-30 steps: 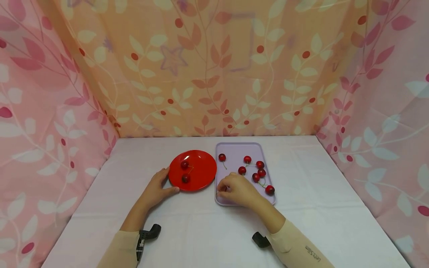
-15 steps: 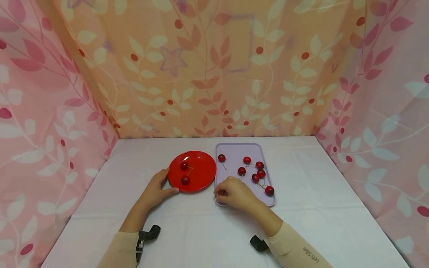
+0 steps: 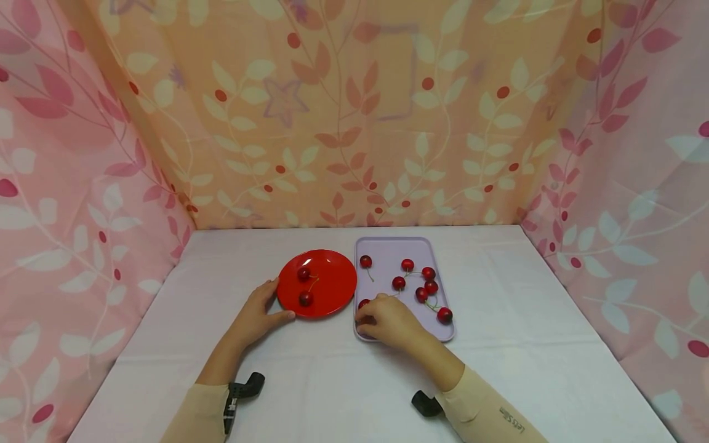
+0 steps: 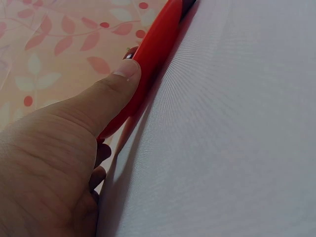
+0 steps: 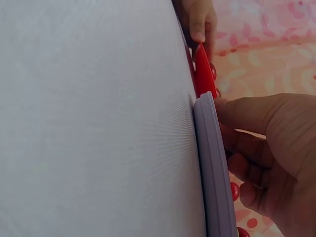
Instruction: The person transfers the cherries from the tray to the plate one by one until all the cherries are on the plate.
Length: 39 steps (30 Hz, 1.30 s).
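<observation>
In the head view my left hand (image 3: 257, 314) holds the near left rim of a red plate (image 3: 335, 292), with the thumb on the edge. Two dark red cherries (image 3: 306, 298) with stems lie on that plate. My right hand (image 3: 390, 320) is over the near left corner of a lilac tray (image 3: 382, 246), its thumb and fingers curled at a cherry (image 3: 363, 303) that shows partly past the fingertips. In the right wrist view the thumb overlaps the tray's rim (image 5: 210, 113), and the fingertips' contact with the cherry is hidden. Several more cherries (image 3: 399, 283) with green stems lie in the tray.
The plate and tray stand side by side on a white cloth-covered table (image 3: 321, 381). An orange patterned curtain (image 3: 332, 123) hangs behind the table, with pink ones (image 3: 72, 246) on both sides. Black wrist cameras (image 3: 255, 384) stick out from both sleeves.
My right hand has shifted slightly left and toward me within the tray's near left corner, and a cherry now shows at its fingertips. The left hand stays on the plate.
</observation>
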### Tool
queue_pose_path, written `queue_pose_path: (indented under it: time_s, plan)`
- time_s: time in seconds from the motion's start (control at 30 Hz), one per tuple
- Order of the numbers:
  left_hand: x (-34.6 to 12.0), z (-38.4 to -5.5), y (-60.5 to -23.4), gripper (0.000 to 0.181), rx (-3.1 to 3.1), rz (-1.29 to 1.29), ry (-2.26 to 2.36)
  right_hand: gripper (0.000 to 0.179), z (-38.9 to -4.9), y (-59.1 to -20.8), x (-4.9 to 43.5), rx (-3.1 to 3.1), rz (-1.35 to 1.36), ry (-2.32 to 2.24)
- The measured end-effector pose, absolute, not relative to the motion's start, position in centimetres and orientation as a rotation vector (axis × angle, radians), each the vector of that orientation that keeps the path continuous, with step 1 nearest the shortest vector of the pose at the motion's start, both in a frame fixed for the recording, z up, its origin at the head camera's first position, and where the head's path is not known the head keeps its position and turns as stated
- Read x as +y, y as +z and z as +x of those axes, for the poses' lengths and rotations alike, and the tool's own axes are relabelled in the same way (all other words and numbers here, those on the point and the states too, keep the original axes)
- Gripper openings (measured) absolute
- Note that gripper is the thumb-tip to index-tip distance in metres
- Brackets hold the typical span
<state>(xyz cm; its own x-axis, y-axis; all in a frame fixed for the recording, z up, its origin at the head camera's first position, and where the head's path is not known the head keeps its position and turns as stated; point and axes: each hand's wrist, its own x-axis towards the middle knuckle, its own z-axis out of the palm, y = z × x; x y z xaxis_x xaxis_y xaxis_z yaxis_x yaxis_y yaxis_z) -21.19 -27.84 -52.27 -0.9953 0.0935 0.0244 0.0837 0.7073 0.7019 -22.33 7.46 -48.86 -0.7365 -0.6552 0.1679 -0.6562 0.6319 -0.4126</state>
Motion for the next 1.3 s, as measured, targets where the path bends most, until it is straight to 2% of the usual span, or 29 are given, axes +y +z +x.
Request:
queue_pose_path:
  time_s: [0.3,0.53,1.3]
  plan:
    - [-28.1,-21.3,-52.5,0.106,2.891,0.173,1.188,0.006,-22.8,-48.8,8.0,-2.904,0.886,0.728]
    - [-28.0,-21.4,-52.4,0.106,2.895,0.178,1.188,0.012,-23.4,-48.6,8.8,-2.934,0.741,0.859]
    - [-28.1,-21.5,-52.9,0.108,2.887,0.154,1.183,0.009,-24.5,-48.7,9.9,-2.849,0.757,1.157]
